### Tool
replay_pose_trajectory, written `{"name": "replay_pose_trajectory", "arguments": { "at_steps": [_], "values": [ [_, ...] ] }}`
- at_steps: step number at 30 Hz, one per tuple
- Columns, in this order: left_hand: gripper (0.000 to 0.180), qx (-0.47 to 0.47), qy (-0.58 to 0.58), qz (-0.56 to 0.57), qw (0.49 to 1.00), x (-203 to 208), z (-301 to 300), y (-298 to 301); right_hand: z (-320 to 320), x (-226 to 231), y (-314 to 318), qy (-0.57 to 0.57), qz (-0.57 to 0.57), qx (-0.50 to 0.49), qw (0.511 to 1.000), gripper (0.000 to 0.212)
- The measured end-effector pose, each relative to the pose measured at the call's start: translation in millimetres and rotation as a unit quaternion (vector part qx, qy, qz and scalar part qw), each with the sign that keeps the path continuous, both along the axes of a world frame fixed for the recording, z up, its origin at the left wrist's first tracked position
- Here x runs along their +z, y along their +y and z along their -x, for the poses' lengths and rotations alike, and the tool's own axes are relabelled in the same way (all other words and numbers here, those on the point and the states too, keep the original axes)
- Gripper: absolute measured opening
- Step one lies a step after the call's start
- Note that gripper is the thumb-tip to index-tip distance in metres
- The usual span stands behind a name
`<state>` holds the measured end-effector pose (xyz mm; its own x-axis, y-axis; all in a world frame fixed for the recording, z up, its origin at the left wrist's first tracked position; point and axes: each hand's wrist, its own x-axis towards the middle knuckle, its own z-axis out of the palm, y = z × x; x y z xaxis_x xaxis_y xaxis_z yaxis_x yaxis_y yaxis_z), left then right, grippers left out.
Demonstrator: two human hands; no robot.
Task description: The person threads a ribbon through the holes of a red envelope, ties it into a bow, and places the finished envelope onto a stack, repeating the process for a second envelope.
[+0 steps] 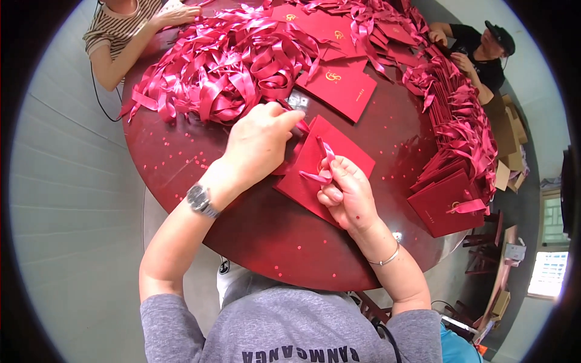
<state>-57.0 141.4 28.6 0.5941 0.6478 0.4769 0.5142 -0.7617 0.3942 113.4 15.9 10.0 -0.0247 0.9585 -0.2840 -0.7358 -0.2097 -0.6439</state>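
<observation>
A flat red paper packet, a bag or folder whose exact kind I cannot tell, lies on the round table in front of me. Over it my right hand is closed, pinching a looped pink satin ribbon between thumb and finger. My left hand is closed at the packet's left edge, its fingertips on another bit of pink ribbon; the hand covers part of what lies under it. Right behind my left hand rises a big heap of pink ribbons.
More red packets with gold emblems lie farther back. A long curved row of ribboned red packets lines the right side of the dark red table. Two people sit across, at left and right. Small red scraps dot the tabletop.
</observation>
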Motion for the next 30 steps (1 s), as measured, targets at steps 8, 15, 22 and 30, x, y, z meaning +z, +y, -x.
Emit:
{"name": "replay_pose_trajectory", "arguments": {
  "at_steps": [8,15,22,30],
  "values": [
    [0.004,-0.01,0.052,-0.131,0.99,-11,-15,19,1,-1,0,0.009,-0.006,-0.017,1.0,0.018],
    [0.005,0.068,0.081,-0.062,0.992,-19,-11,15,4,1,1,-0.049,0.021,-0.005,0.999,0.02],
    [0.004,0.072,0.051,-0.005,0.996,-17,-7,14,3,2,2,-0.082,0.022,0.017,0.996,0.02],
    [0.017,-0.025,-0.042,0.157,0.986,-6,15,25,7,7,2,-0.095,0.029,0.01,0.995,0.018]
  ]
}}
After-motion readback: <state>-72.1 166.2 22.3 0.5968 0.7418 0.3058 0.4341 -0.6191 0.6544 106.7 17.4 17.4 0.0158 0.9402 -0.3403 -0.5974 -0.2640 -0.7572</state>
